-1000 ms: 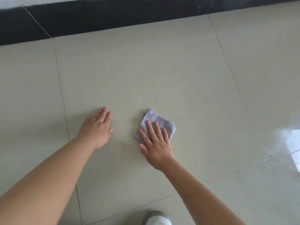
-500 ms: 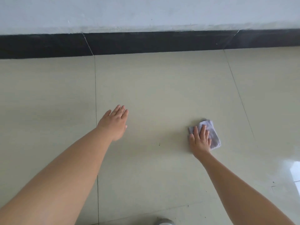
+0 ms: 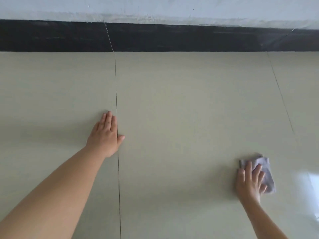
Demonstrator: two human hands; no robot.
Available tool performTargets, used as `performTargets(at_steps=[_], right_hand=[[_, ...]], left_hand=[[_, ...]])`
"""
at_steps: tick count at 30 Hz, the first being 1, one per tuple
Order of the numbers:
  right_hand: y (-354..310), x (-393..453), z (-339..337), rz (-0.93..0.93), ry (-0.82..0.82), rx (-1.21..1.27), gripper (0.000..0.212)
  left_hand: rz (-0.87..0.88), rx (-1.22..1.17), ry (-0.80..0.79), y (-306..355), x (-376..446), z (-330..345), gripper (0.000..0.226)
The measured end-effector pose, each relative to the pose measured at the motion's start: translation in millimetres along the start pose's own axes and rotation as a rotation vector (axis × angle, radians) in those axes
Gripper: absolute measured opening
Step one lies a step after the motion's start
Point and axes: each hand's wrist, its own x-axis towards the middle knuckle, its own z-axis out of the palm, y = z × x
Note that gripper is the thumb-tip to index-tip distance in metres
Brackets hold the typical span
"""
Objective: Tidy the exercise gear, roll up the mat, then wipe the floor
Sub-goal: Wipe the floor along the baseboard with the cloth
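A small grey-lilac cloth lies flat on the beige tiled floor at the lower right. My right hand presses down on it with spread, straight fingers, covering its left part. My left hand rests flat on the floor left of centre, fingers together and straight, lying along a dark tile joint. It holds nothing. No mat or exercise gear is in view.
A black skirting band runs along the foot of a pale wall at the top. Thin grout lines cross the floor. A bright patch of glare sits on the tiles at the right edge.
My right hand has slid the cloth across the floor to the right. My left hand stays planted on the floor, and the view has tilted up, showing more wall.
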Motion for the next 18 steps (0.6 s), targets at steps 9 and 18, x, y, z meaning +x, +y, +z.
performTargets(at_steps=[9, 18], right_hand=[[-226.7, 145.1, -3.2, -0.279, -0.019, -0.188, 0.050], [-195.1, -21.1, 95.8, -1.093, -0.187, -0.478, 0.062]], left_hand=[[0.035, -0.174, 0.047, -5.6, 9.0, 14.5, 0.073], [0.111, -0.261, 0.199, -13.5, 14.0, 27.4, 0.086]])
